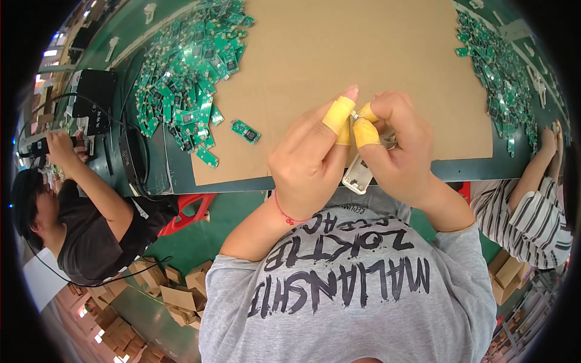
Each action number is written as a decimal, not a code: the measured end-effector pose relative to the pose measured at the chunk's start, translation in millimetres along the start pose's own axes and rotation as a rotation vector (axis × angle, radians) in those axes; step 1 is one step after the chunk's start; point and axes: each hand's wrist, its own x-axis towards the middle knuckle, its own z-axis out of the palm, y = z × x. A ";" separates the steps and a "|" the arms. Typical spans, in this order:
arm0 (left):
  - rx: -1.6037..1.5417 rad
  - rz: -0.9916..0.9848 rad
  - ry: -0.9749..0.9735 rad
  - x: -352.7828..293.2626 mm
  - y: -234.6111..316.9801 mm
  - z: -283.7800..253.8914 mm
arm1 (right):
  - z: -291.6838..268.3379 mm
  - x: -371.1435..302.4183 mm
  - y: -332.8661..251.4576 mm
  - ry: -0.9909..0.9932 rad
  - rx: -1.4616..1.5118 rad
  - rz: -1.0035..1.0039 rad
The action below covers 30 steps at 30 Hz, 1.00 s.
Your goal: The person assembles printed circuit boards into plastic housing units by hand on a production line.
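My left hand (311, 151) and my right hand (399, 148) meet above the near edge of the brown sheet, yellow wraps on several fingertips. Between the wrapped tips shows a small whitish, silvery piece (355, 115); the fingers hide most of it, and its kind cannot be made out. My left hand is closed in a pinch at this piece, and the right thumb and forefinger press close to it. A white plastic casing (357, 176), hollow inside, sticks out below my curled right hand, which covers its upper part. One green circuit board (245, 131) lies apart, left of my hands.
Heaped green circuit boards (181, 85) cover the left side of the brown sheet (363, 48); another heap (496, 78) lies right. Black boxes (94, 100) and cables stand far left. Co-workers sit at both sides. A red stool (187, 212) and cardboard boxes (181, 296) are below.
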 end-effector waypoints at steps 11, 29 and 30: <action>0.098 -0.002 -0.034 -4.3 3.6 -4.3 | 5.3 -5.5 3.4 0.009 0.095 0.048; -1.097 -1.069 -0.363 -2.9 -15.5 4.0 | -11.0 21.0 20.0 -0.246 -0.062 -0.548; -1.274 -1.043 -0.451 -3.3 -20.6 3.6 | -12.5 21.2 20.9 -0.286 -0.044 -0.571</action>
